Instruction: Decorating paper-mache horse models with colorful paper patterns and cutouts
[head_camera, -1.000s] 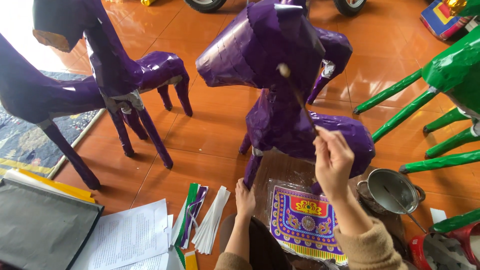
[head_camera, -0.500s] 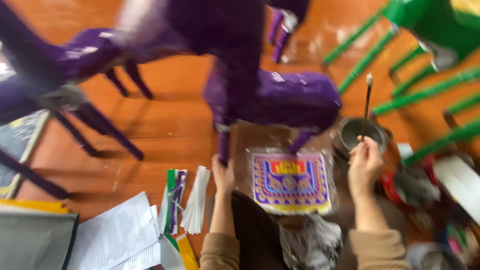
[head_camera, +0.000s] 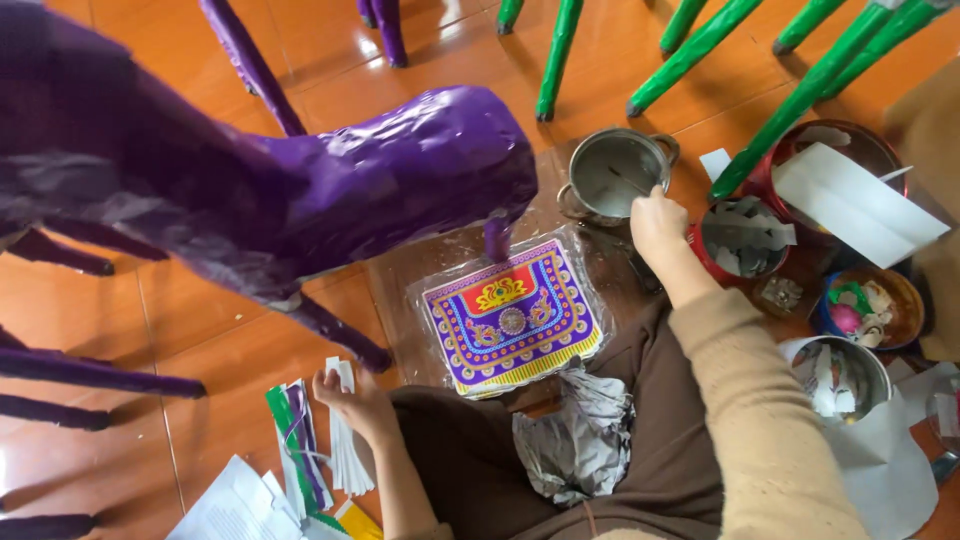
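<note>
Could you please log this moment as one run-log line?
left hand: picking white paper strips off floor | right hand: at rim of metal pot | purple paper horse: standing over patterned sheet

Right arm in long beige knit sleeve (head_camera: 760, 420), ribbed weave, reaching to wrist. Left forearm bare, no sleeve visible. Both hands bare: left hand (head_camera: 352, 398), right hand (head_camera: 655, 222). Dark brown garment (head_camera: 480, 470) covering lap and legs.
</note>
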